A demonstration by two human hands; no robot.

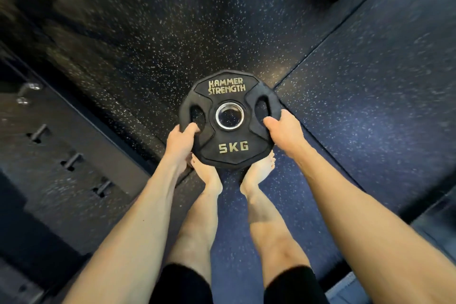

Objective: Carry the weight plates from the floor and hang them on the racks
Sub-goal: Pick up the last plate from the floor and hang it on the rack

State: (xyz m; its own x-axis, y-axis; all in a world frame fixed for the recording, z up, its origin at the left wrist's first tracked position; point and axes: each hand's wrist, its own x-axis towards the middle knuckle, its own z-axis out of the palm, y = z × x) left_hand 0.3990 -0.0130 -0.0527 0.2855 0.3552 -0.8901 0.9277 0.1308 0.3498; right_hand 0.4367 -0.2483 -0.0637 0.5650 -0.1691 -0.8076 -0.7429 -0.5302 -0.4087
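The weight plate (229, 119) sits between the two hands, held out in front of the body and above the bare feet (259, 170), its printed face turned up toward the camera. It reads 5 KG on the edge nearer the body and carries a brand name on the far edge. The left hand (181, 139) grips the plate's left rim, its thumb hooked into the left handle slot while the fingers wrap underneath out of sight. The right hand (283, 131) grips the right rim the same way, thumb lying over the face beside the right slot. Both hands are closed on the plate and share the load about evenly; neither is nearer to it than the other.

The plate seems to be clear of the speckled rubber floor (370, 106), which shows through the steel-ringed centre hole (229, 115), though how high it hangs cannot be told. That hole is what the coming move turns on: its axis now points roughly up and down, so the plate would probably have to be tipped onto its edge before it can slide over a peg.

Off to the left of the left hand, well apart from it, a dark frame (74, 155) carries a row of short pegs (40, 131); this is likely a rack, though the blur leaves it uncertain. No plates hang on those pegs, and no other plates are in view on the floor.
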